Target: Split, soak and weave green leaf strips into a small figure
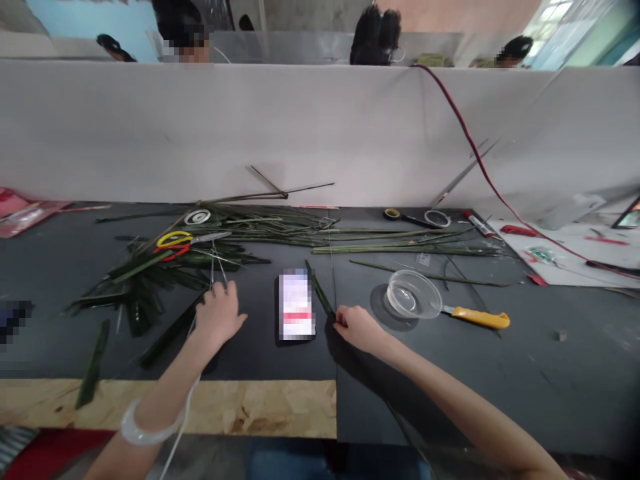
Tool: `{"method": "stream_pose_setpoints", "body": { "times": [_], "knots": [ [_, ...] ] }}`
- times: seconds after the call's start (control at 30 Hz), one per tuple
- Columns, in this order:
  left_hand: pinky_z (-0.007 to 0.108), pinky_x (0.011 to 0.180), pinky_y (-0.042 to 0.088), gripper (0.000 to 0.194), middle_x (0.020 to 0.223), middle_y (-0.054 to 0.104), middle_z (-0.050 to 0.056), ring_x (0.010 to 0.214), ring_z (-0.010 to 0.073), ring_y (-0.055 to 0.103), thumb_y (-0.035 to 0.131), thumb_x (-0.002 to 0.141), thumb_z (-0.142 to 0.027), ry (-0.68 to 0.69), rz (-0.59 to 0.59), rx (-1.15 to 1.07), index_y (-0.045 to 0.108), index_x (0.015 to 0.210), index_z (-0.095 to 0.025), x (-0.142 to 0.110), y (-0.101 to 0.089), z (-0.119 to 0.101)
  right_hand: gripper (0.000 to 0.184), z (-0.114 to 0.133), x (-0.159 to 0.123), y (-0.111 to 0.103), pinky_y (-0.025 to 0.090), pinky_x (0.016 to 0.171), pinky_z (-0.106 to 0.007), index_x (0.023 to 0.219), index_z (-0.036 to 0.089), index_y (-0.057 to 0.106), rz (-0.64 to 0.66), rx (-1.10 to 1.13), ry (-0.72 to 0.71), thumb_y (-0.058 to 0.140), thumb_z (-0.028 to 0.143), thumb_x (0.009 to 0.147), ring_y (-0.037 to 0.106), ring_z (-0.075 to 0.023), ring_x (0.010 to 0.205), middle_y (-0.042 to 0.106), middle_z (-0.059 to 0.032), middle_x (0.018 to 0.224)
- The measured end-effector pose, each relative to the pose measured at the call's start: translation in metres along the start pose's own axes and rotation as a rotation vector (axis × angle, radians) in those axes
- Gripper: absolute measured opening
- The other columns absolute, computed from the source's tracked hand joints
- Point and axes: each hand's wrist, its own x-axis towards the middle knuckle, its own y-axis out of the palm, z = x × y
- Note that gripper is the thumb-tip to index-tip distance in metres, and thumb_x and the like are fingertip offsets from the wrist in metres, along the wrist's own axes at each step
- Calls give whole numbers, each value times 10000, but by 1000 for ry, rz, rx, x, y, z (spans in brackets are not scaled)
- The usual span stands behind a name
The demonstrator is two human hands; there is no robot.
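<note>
My right hand [361, 328] pinches a long green leaf strip [323, 291]. Its wide tip points up and away from me, while a thin stem trails under my forearm to the table's front edge. My left hand [219, 312] has its thumb spread away from the fingers, which reach to thin shiny metal prongs [213, 263]. Whether the fingertips touch these prongs I cannot tell. Beyond that hand are yellow-and-red-handled scissors [175, 241], resting on a pile of green leaf pieces [145, 283]. A phone [296, 305] with a lit screen lies between my hands.
Right of my right hand are a clear plastic bowl [414, 295] and a yellow-handled knife [480, 317]. Long green stems [400, 250] lie across the back, near a white tape roll [197, 217]. A white partition [300, 127] closes off the rear, with a red cable [467, 137] hanging over it.
</note>
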Motion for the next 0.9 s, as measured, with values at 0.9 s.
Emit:
{"method": "stream_pose_setpoints", "body": {
  "times": [0.9],
  "knots": [
    [439,904,471,1176,1420,263,314,1209,412,498,676,629,-556,-129,261,-343,4,1500,-141,62,-3,-90,195,-3,-16,4,398,628,-259,922,185,658,-54,-119,75,499,284,869,677,-225,854,719,-89,894]
  ]
}}
